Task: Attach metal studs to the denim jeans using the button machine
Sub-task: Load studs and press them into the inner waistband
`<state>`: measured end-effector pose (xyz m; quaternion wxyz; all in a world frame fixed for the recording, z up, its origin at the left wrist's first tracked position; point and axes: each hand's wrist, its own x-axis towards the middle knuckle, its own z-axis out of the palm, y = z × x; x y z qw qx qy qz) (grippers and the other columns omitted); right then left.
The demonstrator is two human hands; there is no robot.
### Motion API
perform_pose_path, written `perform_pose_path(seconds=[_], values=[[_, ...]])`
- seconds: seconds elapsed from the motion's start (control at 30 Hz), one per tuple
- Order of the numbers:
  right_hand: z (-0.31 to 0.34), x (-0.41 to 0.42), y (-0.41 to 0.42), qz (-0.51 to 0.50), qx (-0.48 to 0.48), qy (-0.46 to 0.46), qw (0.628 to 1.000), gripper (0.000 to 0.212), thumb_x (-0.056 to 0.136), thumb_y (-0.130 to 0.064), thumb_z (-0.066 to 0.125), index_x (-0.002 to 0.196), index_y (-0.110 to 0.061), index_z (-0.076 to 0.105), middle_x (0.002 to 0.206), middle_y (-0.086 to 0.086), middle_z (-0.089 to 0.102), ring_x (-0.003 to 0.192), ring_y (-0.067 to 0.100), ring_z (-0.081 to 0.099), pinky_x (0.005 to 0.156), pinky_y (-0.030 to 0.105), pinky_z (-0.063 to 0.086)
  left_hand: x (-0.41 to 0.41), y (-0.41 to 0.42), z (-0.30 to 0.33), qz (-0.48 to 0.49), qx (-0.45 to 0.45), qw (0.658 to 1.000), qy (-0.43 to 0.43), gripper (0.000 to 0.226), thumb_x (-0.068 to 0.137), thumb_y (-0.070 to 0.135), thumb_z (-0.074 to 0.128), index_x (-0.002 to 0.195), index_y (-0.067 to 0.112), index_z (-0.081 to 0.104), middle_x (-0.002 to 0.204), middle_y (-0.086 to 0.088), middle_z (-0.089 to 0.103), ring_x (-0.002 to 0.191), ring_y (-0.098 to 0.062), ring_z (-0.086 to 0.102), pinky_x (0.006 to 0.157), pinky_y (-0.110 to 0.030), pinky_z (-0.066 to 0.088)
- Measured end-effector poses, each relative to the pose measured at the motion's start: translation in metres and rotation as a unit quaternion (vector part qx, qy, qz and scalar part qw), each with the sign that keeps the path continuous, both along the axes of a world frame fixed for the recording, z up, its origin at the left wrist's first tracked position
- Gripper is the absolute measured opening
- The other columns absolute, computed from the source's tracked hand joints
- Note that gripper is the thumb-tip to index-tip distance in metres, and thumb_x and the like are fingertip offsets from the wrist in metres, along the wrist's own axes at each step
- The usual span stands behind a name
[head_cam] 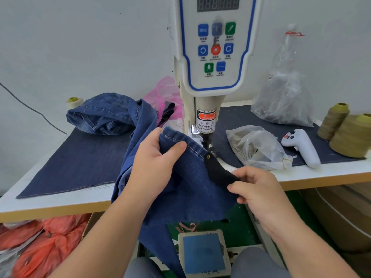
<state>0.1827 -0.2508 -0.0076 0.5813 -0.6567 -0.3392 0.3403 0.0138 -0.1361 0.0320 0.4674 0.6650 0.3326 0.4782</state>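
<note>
Jeans [192, 189] between both hands, stud [208, 156] above

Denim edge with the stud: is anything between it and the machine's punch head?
Nothing visible. The denim, held by the left hand and right hand, sits just in front of the punch head; the stud lies close below it. The bags lie off to the right.

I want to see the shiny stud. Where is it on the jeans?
Head view, centre: the stud sits on the jeans at the black patch's top corner, just below the machine's punch.
</note>
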Motion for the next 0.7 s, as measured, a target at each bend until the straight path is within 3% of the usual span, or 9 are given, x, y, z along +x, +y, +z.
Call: perform_pose_path(seconds=[0.13,0.23,0.37,0.47,0.57,0.63,0.7], values=[[0.0022,-0.0018,-0.0017,0.026,0.017,0.020,0.999,0.017,0.084,-0.016,0.073,0.069,-0.013,0.067,0.051,-0.009,0.056,0.045,0.001,0.048,0.043,0.016,0.039,-0.0027,-0.0013,0.0021,0.001,-0.003,1.000,-0.001,0.018,0.080,0.027,0.069,0.095,0.017,0.066,0.097,-0.014,0.072,0.098,-0.034,0.069,0.091,-0.060,0.053],[0.0042,-0.0022,-0.0016,0.016,0.018,0.051,0.998,0.026,0.087,-0.031,0.069,0.062,-0.024,0.067,0.061,-0.005,0.053,0.055,0.008,0.045,0.055,0.024,0.039,-0.0051,-0.0019,0.0032,0.000,-0.003,1.000,0.007,0.018,0.081,0.029,0.068,0.094,0.018,0.066,0.098,-0.014,0.072,0.098,-0.034,0.069,0.090,-0.060,0.053],[0.0053,-0.0015,0.0001,-0.004,0.026,0.142,0.990,0.034,0.091,-0.018,0.063,0.059,-0.025,0.068,0.072,0.000,0.062,0.061,0.013,0.050,0.056,0.030,0.035,-0.0055,-0.0028,0.0048,-0.001,-0.001,1.000,0.010,0.017,0.080,0.029,0.068,0.094,0.018,0.066,0.098,-0.014,0.072,0.098,-0.034,0.068,0.091,-0.060,0.052],[0.0058,-0.0019,-0.0010,-0.001,0.004,0.071,0.997,0.029,0.087,-0.007,0.066,0.062,-0.021,0.064,0.067,-0.004,0.068,0.064,0.010,0.059,0.061,0.030,0.039,-0.0055,-0.0032,0.0049,-0.004,0.001,1.000,0.013,0.016,0.080,0.029,0.068,0.093,0.021,0.067,0.097,-0.011,0.072,0.098,-0.031,0.069,0.090,-0.059,0.053],[0.0048,-0.0023,-0.0017,-0.010,-0.011,-0.013,1.000,0.017,0.086,-0.007,0.071,0.080,-0.021,0.065,0.072,-0.002,0.072,0.062,0.005,0.064,0.056,0.021,0.046,-0.0046,-0.0046,0.0053,-0.007,0.004,1.000,0.015,0.015,0.080,0.028,0.069,0.093,0.020,0.067,0.096,-0.012,0.072,0.096,-0.032,0.069,0.090,-0.059,0.054],[0.0017,-0.0018,-0.0002,-0.003,-0.044,-0.065,0.997,0.021,0.085,-0.011,0.074,0.098,-0.026,0.065,0.078,0.002,0.072,0.068,0.009,0.066,0.061,0.025,0.048,-0.0041,-0.0058,0.0050,-0.014,0.004,1.000,0.017,0.013,0.081,0.025,0.069,0.092,0.018,0.066,0.094,-0.013,0.072,0.095,-0.033,0.069,0.088,-0.059,0.055],[-0.0012,-0.0022,0.0021,0.013,-0.065,-0.092,0.994,0.028,0.085,-0.013,0.074,0.104,-0.032,0.063,0.073,0.003,0.069,0.066,0.009,0.065,0.064,0.028,0.051,-0.0036,-0.0076,0.0048,-0.023,0.007,0.999,0.022,0.008,0.084,0.020,0.070,0.091,0.018,0.066,0.093,-0.014,0.072,0.093,-0.034,0.070,0.086,-0.060,0.055]])
